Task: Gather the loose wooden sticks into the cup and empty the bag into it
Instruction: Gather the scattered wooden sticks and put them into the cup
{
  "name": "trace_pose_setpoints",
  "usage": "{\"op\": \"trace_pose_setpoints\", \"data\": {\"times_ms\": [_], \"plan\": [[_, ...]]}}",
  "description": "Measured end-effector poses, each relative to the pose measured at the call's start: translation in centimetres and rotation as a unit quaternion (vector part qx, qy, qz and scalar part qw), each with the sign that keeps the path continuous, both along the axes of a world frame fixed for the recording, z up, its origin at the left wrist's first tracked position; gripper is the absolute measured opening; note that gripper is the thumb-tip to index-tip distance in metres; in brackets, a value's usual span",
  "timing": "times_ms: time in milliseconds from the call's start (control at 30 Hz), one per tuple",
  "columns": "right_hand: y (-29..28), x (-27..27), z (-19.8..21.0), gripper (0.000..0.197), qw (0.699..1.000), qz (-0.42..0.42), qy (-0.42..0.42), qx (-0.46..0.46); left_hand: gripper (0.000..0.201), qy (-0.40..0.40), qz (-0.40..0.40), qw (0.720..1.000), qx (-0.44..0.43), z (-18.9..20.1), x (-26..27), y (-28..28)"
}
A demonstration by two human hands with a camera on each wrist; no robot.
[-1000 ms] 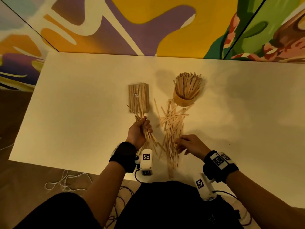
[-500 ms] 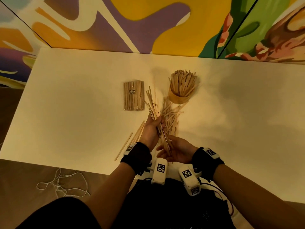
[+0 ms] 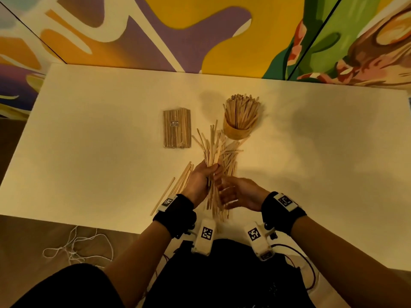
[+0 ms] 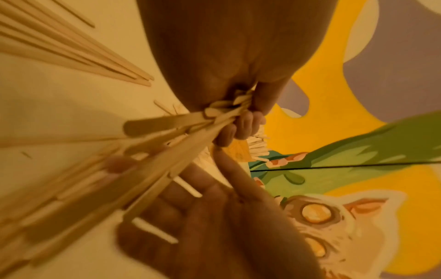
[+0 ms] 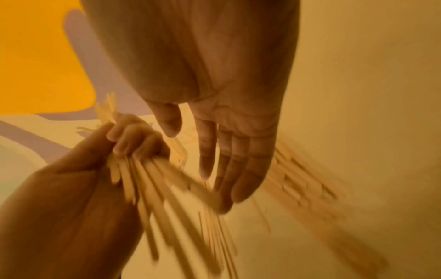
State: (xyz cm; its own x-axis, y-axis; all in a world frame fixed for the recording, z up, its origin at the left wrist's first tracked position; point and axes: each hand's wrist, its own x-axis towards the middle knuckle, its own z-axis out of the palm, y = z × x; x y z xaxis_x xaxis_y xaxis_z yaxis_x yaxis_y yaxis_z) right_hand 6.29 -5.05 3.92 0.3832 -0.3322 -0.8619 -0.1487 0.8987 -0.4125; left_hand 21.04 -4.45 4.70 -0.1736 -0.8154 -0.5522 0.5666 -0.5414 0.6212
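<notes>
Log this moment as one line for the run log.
left hand: grips stick bundle | right hand: open at bundle's lower ends | cup: upright, partly filled | bag: flat, unemptied | loose sticks: on table

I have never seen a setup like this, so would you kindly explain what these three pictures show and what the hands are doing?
There is no machine here: a person wears one camera on the head and one on each wrist. The head view looks down on a white table. On it stand a cup full of wooden sticks, a sealed bag of sticks, a loose pile and a few strays. The left hand holds a bundle of sticks in its grip; the left wrist view shows the fingers curled round it. The right hand is open with its fingers against the bundle's lower ends, as the right wrist view shows.
</notes>
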Motion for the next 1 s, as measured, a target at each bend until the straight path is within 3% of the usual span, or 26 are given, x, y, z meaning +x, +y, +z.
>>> {"op": "trace_pose_setpoints", "data": {"times_ms": [100,167,300,467,667,833,933,1000], "plan": [[-1.6,-1.6,0.0,0.054,0.997,-0.072,-0.017,-0.038,0.016,-0.052,-0.072,0.996,0.022,-0.6,0.6,0.8],[-2.4,-2.4,0.3,0.056,0.992,-0.106,-0.060,-0.045,0.016,-0.042,-0.116,0.991,0.048,-0.8,0.6,1.0],[-3.5,-2.2,0.7,0.037,0.984,-0.121,-0.072,-0.107,0.021,-0.032,-0.212,0.974,0.079,-0.6,-0.7,0.8],[-5.9,-3.3,1.8,0.035,0.950,-0.259,-0.045,-0.168,0.024,-0.042,-0.307,0.946,0.089,-0.2,-1.9,0.4],[-5.4,-3.0,2.4,0.044,0.969,-0.037,0.040,-0.241,0.015,-0.134,-0.379,0.915,0.019,0.8,-2.0,-0.5],[-5.5,-3.4,2.5,0.048,0.956,0.038,0.092,-0.276,0.012,-0.246,-0.424,0.872,-0.021,1.2,-1.4,-1.2],[-5.1,-3.2,2.3,0.031,0.920,0.103,0.134,-0.354,0.010,-0.348,-0.436,0.826,-0.081,1.3,-1.4,-1.8],[-4.6,-3.0,2.1,0.025,0.914,0.119,0.132,-0.364,0.026,-0.443,-0.440,0.766,-0.155,1.0,-1.2,-2.3]]}}
